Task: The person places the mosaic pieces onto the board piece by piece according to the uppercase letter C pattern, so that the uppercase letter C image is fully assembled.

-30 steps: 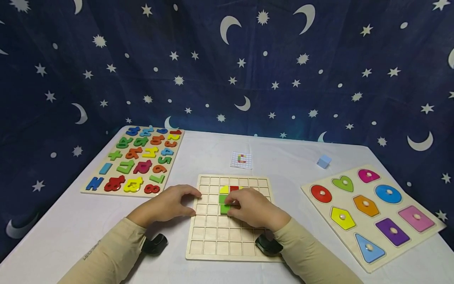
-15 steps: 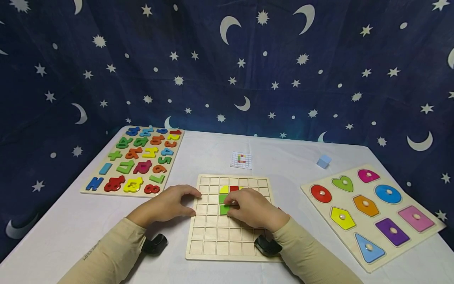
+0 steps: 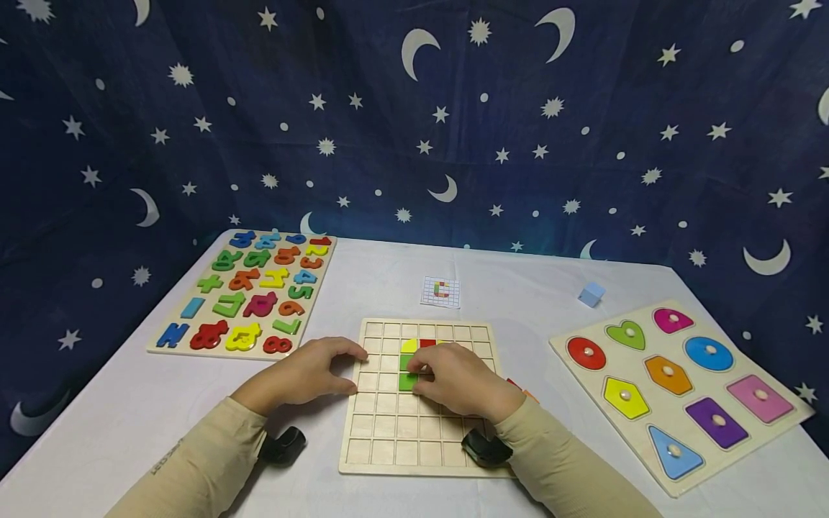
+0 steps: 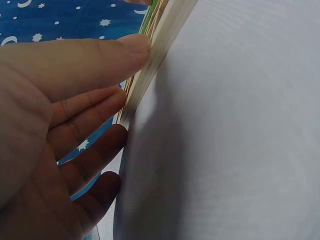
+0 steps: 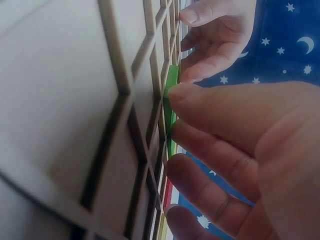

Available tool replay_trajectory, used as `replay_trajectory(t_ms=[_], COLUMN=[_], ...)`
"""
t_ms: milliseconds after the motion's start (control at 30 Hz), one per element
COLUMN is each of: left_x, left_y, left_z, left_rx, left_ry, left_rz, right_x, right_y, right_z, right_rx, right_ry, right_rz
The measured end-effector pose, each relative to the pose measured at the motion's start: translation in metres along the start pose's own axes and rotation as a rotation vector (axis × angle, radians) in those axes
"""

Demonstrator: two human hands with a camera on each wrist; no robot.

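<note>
The right hand [image 3: 456, 374] pinches a small green square tile [image 3: 405, 382] on a flat, pale wooden grid board [image 3: 396, 428]; its thumb and forefinger are bent in close to each other, and the remaining fingers are partly hidden from the head view. The left hand [image 3: 311, 370] holds nothing: its fingers are spread well apart from the thumb, and the thumb touches the board's left edge.

The pinched tile is set on the grid, left of the right hand. Five pieces show on the board: two green squares, the pinched one and a second green square tile [image 3: 404, 362] just beyond it; one red square tile [image 3: 427, 343]; and two yellow pieces, a left one [image 3: 410, 347] and a right one [image 3: 440, 342], the latter mostly hidden.

Right of the board, one red piece [image 3: 513, 383] and one orange piece [image 3: 531, 396] peek out beside the right wrist. Beyond the far edge, one white gridded card [image 3: 442, 293] bears a coloured C-like pattern.

Also on the white-covered table [image 3: 382, 280]: one board of colourful numbers [image 3: 207, 311] at far left, one light-blue cube [image 3: 591, 295] at far right, and one wooden board with nine knobbed shapes [image 3: 663, 410] at right.
</note>
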State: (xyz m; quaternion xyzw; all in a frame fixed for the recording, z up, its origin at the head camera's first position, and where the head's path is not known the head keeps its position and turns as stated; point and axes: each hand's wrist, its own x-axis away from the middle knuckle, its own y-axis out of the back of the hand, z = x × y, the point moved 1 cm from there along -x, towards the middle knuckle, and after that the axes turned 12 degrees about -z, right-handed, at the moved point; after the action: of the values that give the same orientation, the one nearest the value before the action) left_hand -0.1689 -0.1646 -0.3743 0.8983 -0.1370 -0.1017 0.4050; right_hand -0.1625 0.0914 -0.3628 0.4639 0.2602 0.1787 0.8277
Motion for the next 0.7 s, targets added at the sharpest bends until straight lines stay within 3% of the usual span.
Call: replay_trajectory(t_ms=[700], left_x=[-0.0008], left_y=[-0.0001], left_z=[-0.0001], left_rx=[-0.013], left_ry=[-0.005], left_rz=[-0.001], right_x=[-0.0036], right_y=[-0.0015], right_z=[0.0007], right_rx=[0.007], right_ry=[-0.021], right_rz=[0.018])
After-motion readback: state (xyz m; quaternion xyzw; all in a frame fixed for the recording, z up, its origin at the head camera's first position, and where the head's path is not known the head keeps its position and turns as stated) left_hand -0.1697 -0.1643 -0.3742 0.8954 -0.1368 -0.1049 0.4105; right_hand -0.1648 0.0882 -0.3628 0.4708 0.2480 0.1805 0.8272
